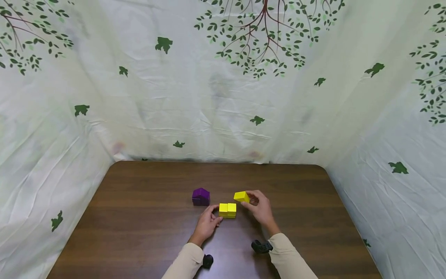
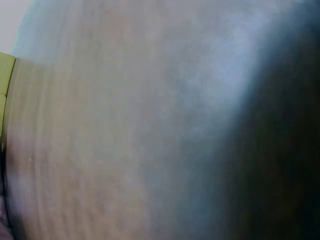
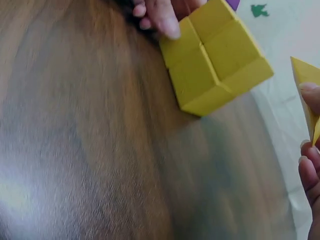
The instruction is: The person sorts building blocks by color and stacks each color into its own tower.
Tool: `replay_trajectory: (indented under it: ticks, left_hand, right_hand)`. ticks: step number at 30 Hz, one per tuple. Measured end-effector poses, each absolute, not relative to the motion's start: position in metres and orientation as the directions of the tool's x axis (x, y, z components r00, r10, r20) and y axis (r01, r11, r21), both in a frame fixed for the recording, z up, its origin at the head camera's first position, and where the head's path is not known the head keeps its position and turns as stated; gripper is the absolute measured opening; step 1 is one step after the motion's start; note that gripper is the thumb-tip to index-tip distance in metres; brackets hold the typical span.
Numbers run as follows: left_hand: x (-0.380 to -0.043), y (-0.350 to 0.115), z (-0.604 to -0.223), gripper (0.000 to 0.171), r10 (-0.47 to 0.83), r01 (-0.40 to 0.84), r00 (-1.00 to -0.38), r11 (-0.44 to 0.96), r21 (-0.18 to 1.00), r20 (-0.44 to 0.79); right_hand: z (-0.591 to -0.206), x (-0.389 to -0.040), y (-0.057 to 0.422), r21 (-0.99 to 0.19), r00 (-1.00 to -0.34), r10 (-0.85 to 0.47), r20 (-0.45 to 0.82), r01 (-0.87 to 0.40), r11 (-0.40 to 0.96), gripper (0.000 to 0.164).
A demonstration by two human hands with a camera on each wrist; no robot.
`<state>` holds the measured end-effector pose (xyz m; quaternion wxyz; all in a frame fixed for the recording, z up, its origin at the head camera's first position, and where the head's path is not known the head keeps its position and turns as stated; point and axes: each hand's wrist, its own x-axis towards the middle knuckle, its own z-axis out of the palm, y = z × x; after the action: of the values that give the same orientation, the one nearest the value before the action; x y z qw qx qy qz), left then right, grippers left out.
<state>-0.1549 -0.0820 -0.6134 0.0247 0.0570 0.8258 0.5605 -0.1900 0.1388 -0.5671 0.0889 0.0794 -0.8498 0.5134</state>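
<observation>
A stack of yellow cubes (image 1: 227, 210) stands near the table's middle, its front showing two columns and two rows in the right wrist view. My left hand (image 1: 205, 224) holds the stack at its left side, the thumb (image 3: 170, 25) against the front face. Up and to the right of it, my right hand (image 1: 259, 207) pinches a yellow wedge-shaped block (image 1: 241, 197) between thumb and fingers. A sloped face and pointed corner of the wedge (image 3: 302, 75) show in the right wrist view. In the left wrist view only the stack's edge (image 2: 6, 75) appears.
A purple house-shaped block piece (image 1: 201, 197) with a peaked top stands behind and left of the yellow stack. The brown wooden table (image 1: 146, 232) has rounded far corners. A white leaf-patterned cloth (image 1: 195, 100) hangs behind it and at both sides.
</observation>
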Motion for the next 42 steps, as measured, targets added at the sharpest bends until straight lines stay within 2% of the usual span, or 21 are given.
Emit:
replay_trajectory:
  ticks: [9, 19, 42]
  left_hand:
    - [-0.155, -0.082, -0.612, 0.04, 0.124, 0.067, -0.992, 0.37, 0.927, 0.023]
    - [-0.155, -0.082, -0.612, 0.04, 0.121, 0.067, -0.992, 0.363, 0.929, 0.024]
    - [-0.156, -0.083, -0.613, 0.04, 0.136, 0.084, -0.99, 0.365, 0.927, 0.036]
  right_hand:
    - [-0.557, -0.187, 0.127, -0.846, -0.968, -0.1, 0.23, -0.25, 0.471, 0.038]
    - [-0.56, -0.185, 0.116, -0.809, -0.93, -0.202, 0.307, -0.367, 0.46, 0.035]
    - [-0.567, -0.185, 0.107, -0.796, -0.912, -0.294, 0.287, -0.398, 0.456, 0.033]
